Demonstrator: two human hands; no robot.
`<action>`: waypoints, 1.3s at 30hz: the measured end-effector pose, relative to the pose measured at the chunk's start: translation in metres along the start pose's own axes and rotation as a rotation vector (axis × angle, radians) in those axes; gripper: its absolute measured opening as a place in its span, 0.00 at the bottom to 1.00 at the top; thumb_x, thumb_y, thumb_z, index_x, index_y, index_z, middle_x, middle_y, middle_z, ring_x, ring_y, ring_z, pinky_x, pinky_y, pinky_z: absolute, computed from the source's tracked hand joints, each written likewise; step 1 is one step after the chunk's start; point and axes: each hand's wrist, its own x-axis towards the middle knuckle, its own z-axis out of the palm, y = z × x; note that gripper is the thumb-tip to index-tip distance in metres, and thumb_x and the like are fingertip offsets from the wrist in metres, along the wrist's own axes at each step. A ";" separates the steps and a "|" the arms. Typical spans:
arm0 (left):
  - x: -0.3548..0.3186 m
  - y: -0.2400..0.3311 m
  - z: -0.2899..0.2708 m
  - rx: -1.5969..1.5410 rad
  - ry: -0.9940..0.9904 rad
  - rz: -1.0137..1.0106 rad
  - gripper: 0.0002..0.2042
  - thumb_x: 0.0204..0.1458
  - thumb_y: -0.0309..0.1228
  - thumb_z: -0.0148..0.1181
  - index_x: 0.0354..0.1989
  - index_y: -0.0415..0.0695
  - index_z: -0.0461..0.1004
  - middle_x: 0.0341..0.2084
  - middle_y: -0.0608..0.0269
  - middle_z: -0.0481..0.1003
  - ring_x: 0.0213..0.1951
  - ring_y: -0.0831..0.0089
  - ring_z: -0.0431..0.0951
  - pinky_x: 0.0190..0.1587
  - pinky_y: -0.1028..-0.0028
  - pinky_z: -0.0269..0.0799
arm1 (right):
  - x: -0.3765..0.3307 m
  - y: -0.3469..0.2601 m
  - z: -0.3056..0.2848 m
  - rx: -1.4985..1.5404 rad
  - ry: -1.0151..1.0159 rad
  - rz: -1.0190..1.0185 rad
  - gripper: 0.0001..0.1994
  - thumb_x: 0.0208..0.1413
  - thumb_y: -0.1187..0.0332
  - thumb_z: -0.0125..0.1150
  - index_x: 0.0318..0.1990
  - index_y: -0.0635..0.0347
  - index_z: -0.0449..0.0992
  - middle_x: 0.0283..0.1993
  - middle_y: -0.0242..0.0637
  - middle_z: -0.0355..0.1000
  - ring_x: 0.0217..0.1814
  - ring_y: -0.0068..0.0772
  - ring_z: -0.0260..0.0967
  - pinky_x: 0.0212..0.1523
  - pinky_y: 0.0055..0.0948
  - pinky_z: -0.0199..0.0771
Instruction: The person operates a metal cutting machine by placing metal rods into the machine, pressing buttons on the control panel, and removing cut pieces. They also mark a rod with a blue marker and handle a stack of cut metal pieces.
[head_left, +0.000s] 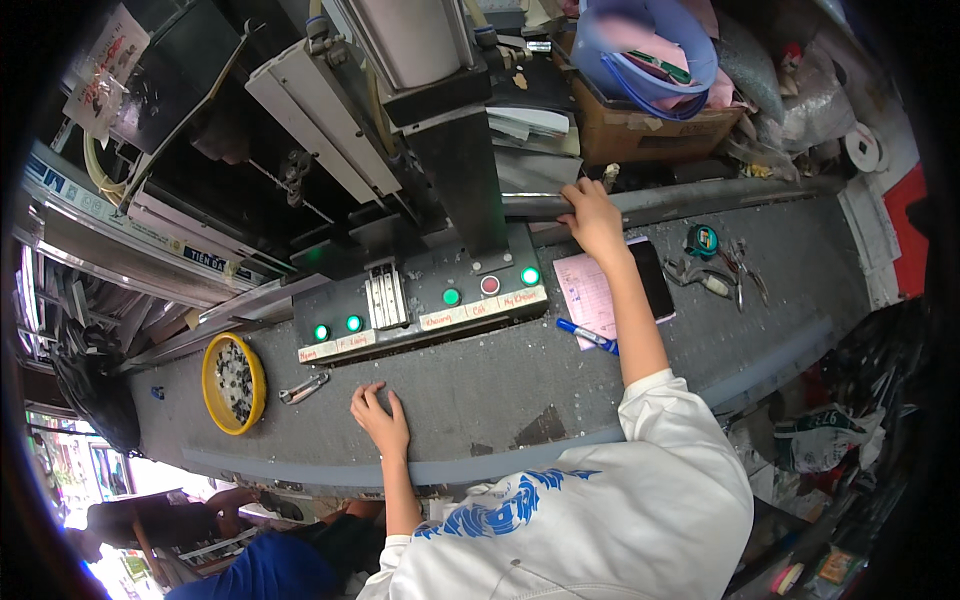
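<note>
My right hand (594, 222) reaches to the back of the bench. Its fingers close on a grey metal bar (535, 206), which runs left behind the machine's black column (455, 170). Palm down on the dark bench top, my left hand (380, 418) has loosely bent fingers, thumb apart, and holds nothing. Just ahead of it lies the machine's control panel (420, 325) with green lit buttons and a red button (490, 285). Under my right forearm are a pink written sheet (582, 290), a dark phone (652, 280) and a blue marker (587, 335).
A yellow bowl (208, 390) of small dark and light parts stands left, beside a metal hand tool (304, 388). Right lie a tape measure (703, 240) and pliers (740, 275). Behind are a cardboard box (650, 138) and a blue bucket (590, 60). Another person (250, 570) sits lower left.
</note>
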 end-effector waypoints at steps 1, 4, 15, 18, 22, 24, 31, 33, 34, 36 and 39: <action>-0.001 0.000 -0.001 0.001 -0.001 0.000 0.13 0.55 0.29 0.60 0.48 0.42 0.73 0.53 0.48 0.65 0.60 0.50 0.62 0.63 0.54 0.55 | -0.005 0.001 -0.003 0.021 0.040 0.041 0.21 0.43 0.77 0.68 0.49 0.55 0.75 0.48 0.41 0.70 0.55 0.48 0.67 0.50 0.45 0.71; -0.002 0.000 0.000 -0.002 0.006 -0.002 0.13 0.55 0.30 0.60 0.48 0.43 0.73 0.53 0.48 0.66 0.60 0.49 0.62 0.63 0.54 0.55 | -0.012 -0.004 -0.025 0.307 0.290 0.154 0.15 0.41 0.81 0.69 0.40 0.63 0.77 0.39 0.47 0.73 0.44 0.52 0.73 0.46 0.43 0.73; -0.004 -0.007 -0.006 -0.126 0.027 0.002 0.14 0.53 0.31 0.61 0.48 0.44 0.74 0.52 0.50 0.67 0.58 0.50 0.63 0.62 0.55 0.57 | 0.154 -0.085 -0.085 -0.229 0.455 -0.259 0.29 0.55 0.75 0.62 0.66 0.62 0.62 0.66 0.62 0.61 0.68 0.60 0.59 0.65 0.45 0.61; -0.004 -0.012 -0.011 -0.234 -0.001 -0.011 0.14 0.53 0.31 0.62 0.48 0.45 0.74 0.52 0.50 0.67 0.58 0.49 0.63 0.62 0.54 0.56 | 0.066 -0.113 -0.082 0.116 0.488 -0.117 0.18 0.60 0.73 0.58 0.57 0.65 0.73 0.56 0.50 0.74 0.60 0.49 0.70 0.61 0.43 0.66; 0.011 -0.033 -0.037 -0.467 -0.147 0.003 0.13 0.54 0.31 0.62 0.48 0.44 0.75 0.49 0.53 0.70 0.55 0.55 0.68 0.58 0.60 0.62 | -0.059 -0.206 -0.005 0.440 0.542 0.064 0.12 0.62 0.74 0.55 0.51 0.65 0.76 0.48 0.44 0.76 0.51 0.36 0.73 0.56 0.36 0.70; 0.026 -0.049 -0.058 -0.627 -0.291 -0.027 0.12 0.55 0.30 0.61 0.47 0.44 0.75 0.47 0.55 0.72 0.52 0.60 0.71 0.54 0.65 0.66 | -0.102 -0.267 0.053 0.411 0.249 -0.009 0.10 0.63 0.68 0.55 0.46 0.62 0.79 0.48 0.47 0.72 0.54 0.43 0.67 0.57 0.41 0.66; 0.082 -0.123 -0.135 -0.817 -0.223 0.016 0.09 0.59 0.28 0.57 0.45 0.41 0.76 0.40 0.59 0.77 0.45 0.66 0.77 0.49 0.69 0.69 | -0.127 -0.363 0.166 -0.147 0.206 -0.060 0.10 0.55 0.69 0.61 0.42 0.58 0.83 0.45 0.41 0.68 0.51 0.45 0.62 0.54 0.43 0.60; 0.095 -0.144 -0.147 -0.774 -0.188 0.038 0.08 0.59 0.27 0.56 0.44 0.40 0.76 0.40 0.60 0.77 0.42 0.69 0.77 0.46 0.70 0.70 | -0.123 -0.367 0.166 -0.249 0.138 -0.005 0.09 0.53 0.69 0.62 0.40 0.57 0.83 0.43 0.39 0.68 0.51 0.43 0.63 0.54 0.43 0.59; 0.099 -0.153 -0.151 -0.785 -0.215 0.018 0.08 0.59 0.26 0.56 0.44 0.40 0.76 0.39 0.60 0.77 0.41 0.69 0.77 0.46 0.70 0.70 | -0.121 -0.368 0.164 -0.295 0.146 -0.045 0.09 0.53 0.69 0.61 0.39 0.58 0.83 0.44 0.39 0.69 0.51 0.43 0.63 0.54 0.43 0.59; 0.110 -0.165 -0.152 -0.803 -0.250 -0.026 0.07 0.60 0.26 0.55 0.43 0.40 0.76 0.39 0.60 0.77 0.40 0.71 0.77 0.44 0.71 0.71 | -0.118 -0.375 0.160 -0.252 0.154 -0.068 0.09 0.53 0.69 0.61 0.38 0.62 0.83 0.45 0.41 0.70 0.52 0.44 0.63 0.55 0.45 0.58; 0.128 -0.180 -0.150 -0.857 -0.142 0.045 0.07 0.60 0.25 0.55 0.43 0.38 0.76 0.38 0.60 0.77 0.39 0.72 0.77 0.43 0.73 0.72 | -0.122 -0.400 0.171 -0.053 0.076 -0.099 0.10 0.53 0.71 0.60 0.41 0.63 0.82 0.47 0.44 0.71 0.51 0.46 0.65 0.53 0.44 0.64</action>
